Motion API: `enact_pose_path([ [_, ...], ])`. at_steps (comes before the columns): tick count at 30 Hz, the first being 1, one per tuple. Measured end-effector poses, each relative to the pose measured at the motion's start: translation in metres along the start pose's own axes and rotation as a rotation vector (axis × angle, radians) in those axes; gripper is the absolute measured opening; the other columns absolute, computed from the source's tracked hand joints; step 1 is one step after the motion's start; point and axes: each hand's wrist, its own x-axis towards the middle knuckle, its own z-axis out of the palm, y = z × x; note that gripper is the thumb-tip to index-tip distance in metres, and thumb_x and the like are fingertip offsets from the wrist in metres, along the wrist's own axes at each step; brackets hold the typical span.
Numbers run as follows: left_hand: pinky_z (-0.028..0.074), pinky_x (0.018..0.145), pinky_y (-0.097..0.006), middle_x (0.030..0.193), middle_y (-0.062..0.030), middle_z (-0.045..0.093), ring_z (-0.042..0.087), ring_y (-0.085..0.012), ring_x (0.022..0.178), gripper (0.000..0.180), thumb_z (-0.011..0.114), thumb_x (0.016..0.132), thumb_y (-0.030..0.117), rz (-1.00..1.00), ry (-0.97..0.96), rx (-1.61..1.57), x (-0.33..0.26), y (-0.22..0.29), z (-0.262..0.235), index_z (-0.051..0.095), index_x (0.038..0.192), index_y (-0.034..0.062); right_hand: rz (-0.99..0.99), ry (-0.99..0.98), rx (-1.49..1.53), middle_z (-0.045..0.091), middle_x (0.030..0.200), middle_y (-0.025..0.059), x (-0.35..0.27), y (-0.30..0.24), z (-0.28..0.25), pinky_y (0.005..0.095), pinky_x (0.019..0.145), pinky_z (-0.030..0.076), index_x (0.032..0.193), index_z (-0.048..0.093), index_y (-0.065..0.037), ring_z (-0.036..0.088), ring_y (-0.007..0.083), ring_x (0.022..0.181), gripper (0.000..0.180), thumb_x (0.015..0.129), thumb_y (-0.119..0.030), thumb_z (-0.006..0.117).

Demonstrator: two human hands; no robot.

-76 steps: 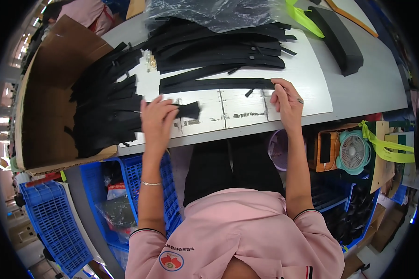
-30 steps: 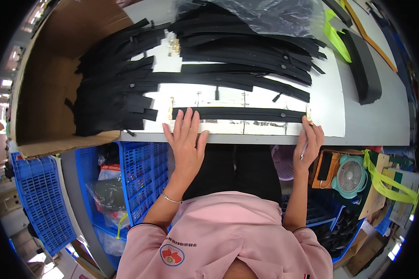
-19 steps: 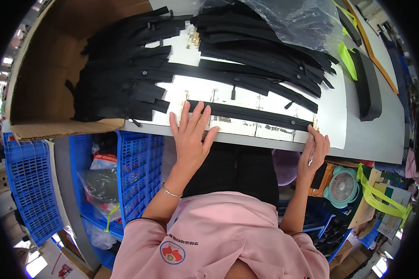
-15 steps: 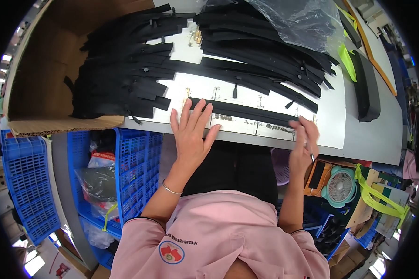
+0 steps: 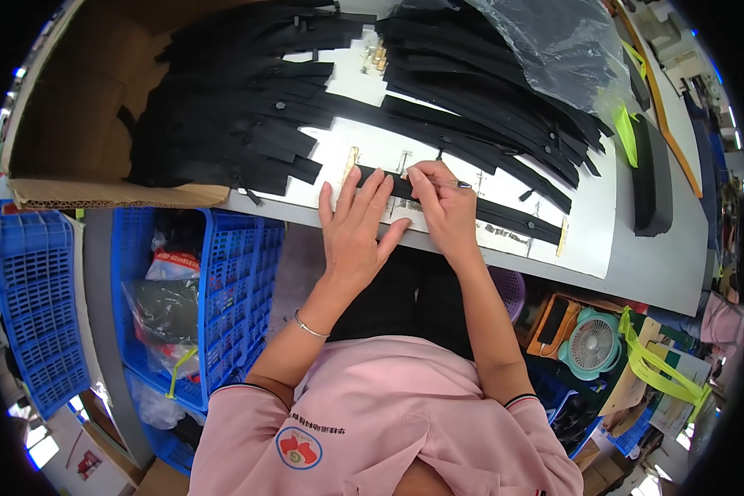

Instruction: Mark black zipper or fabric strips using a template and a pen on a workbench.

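Observation:
A black zipper strip (image 5: 517,219) lies along the front of a white board (image 5: 585,248) that bears dark marks. My left hand (image 5: 354,221) rests flat over the strip's left end, fingers stretched out and apart. Close beside it, my right hand (image 5: 446,207) is closed around a slim pen (image 5: 461,184), with its fingertips at the strip's upper edge. The pen's writing tip is hidden by the fingers. Behind the hands, more black zipper strips (image 5: 496,103) with small dangling pulls are spread out, and another heap of them (image 5: 215,124) lies to the left.
A cardboard box (image 5: 124,193) stands open at the left, under the left heap. Clear plastic film (image 5: 546,41) covers part of the far strips. A long black block (image 5: 649,182) lies at the right. Blue crates (image 5: 240,281) and a turquoise fan (image 5: 593,341) sit below table height.
My right hand has moved left with the pen, from the strip's right end to beside my left hand. My left hand stays flat on the strip.

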Motion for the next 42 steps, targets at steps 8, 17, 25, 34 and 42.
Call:
enact_pose_path([
  [8, 0.022, 0.122, -0.057, 0.144, -0.0078, 0.062, 0.049, -0.032, 0.142, 0.064, 0.083, 0.084, 0.032, 0.015, 0.026, -0.003, -0.001, -0.002, 0.002, 0.065, 0.138, 0.0051, -0.037, 0.01, -0.062, 0.072, 0.078, 0.0082, 0.0, -0.002, 0.003, 0.0277, 0.063, 0.051, 0.104, 0.071, -0.003, 0.067, 0.0149, 0.066, 0.015, 0.102, -0.018, 0.067],
  [17, 0.021, 0.121, -0.058, 0.144, -0.0077, 0.062, 0.049, -0.032, 0.141, 0.062, 0.082, 0.085, 0.032, 0.022, 0.02, 0.019, 0.0, -0.001, 0.002, 0.065, 0.138, 0.0051, -0.106, 0.024, -0.082, 0.075, 0.087, 0.0058, 0.0, 0.004, 0.001, 0.0287, 0.06, 0.051, 0.098, 0.074, -0.001, 0.068, 0.0189, 0.062, 0.019, 0.101, -0.019, 0.068],
  [25, 0.021, 0.121, -0.058, 0.143, -0.0075, 0.062, 0.049, -0.0325, 0.142, 0.06, 0.08, 0.087, 0.033, 0.029, 0.014, 0.046, 0.0, -0.001, 0.003, 0.066, 0.138, 0.0055, -0.103, -0.102, -0.084, 0.074, 0.083, 0.005, -0.002, 0.001, -0.005, 0.0246, 0.057, 0.048, 0.092, 0.073, 0.007, 0.064, 0.0088, 0.062, 0.019, 0.099, -0.009, 0.069],
  [34, 0.019, 0.123, -0.057, 0.147, -0.0073, 0.061, 0.045, -0.0327, 0.146, 0.059, 0.079, 0.089, 0.032, 0.026, -0.029, 0.076, -0.002, -0.001, 0.003, 0.065, 0.14, 0.0069, -0.105, -0.078, 0.02, 0.075, 0.082, 0.0052, -0.012, -0.001, -0.023, 0.0233, 0.058, 0.049, 0.092, 0.075, 0.004, 0.064, 0.0077, 0.065, 0.016, 0.099, -0.007, 0.066],
  [42, 0.016, 0.124, -0.056, 0.148, -0.0075, 0.06, 0.043, -0.0329, 0.148, 0.059, 0.079, 0.09, 0.033, 0.026, -0.033, 0.083, -0.002, -0.001, 0.004, 0.065, 0.141, 0.0066, -0.022, 0.265, -0.104, 0.074, 0.079, 0.0009, -0.023, 0.018, -0.087, 0.0233, 0.053, 0.043, 0.088, 0.073, 0.003, 0.059, 0.0055, 0.058, 0.018, 0.099, -0.01, 0.066],
])
